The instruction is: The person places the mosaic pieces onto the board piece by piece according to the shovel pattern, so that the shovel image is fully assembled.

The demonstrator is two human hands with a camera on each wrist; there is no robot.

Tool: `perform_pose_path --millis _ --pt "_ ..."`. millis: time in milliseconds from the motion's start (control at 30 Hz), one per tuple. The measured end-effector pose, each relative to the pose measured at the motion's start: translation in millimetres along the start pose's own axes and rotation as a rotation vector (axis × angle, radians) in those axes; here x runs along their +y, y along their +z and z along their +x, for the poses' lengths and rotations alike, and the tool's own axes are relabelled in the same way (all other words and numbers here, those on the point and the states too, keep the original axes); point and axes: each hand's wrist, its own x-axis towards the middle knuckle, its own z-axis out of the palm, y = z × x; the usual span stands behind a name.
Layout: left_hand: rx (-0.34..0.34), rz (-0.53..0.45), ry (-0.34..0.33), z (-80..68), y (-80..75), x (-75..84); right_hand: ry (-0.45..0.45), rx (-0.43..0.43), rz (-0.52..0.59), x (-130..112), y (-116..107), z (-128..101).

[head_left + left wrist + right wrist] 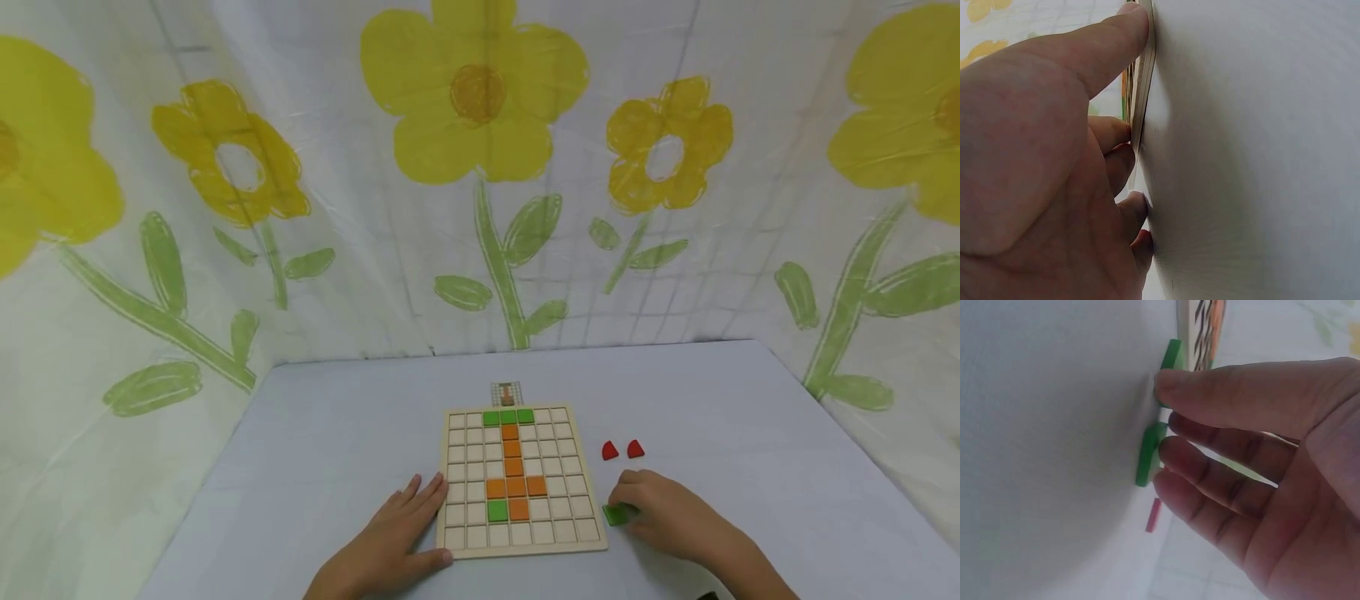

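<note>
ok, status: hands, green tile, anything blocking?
Left hand flat, steadying grid board. Right hand fingertips on green tile beside the board, not lifted. Two red pieces nearby, nothing blocking.

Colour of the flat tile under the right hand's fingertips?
Green. The flat square tile under the right hand shows best in the right wrist view.
</note>
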Motion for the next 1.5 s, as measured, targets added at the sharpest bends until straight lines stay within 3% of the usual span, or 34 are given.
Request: perform_pose_path --millis 267,933,1500 --pt "-0.038 0.019 -0.054 1.4 1.0 1.2 -0.045 0.047 -0.022 0 2 1" --pt "-0.014 -0.004 -0.027 -1.1 -1.8 2.2 -0.039 0.107 -0.052 -1 6 6" --pt "-0.007 0.014 0.005 -0.1 -1.5 0.6 -0.108 0.069 -0.004 -10 15 27"
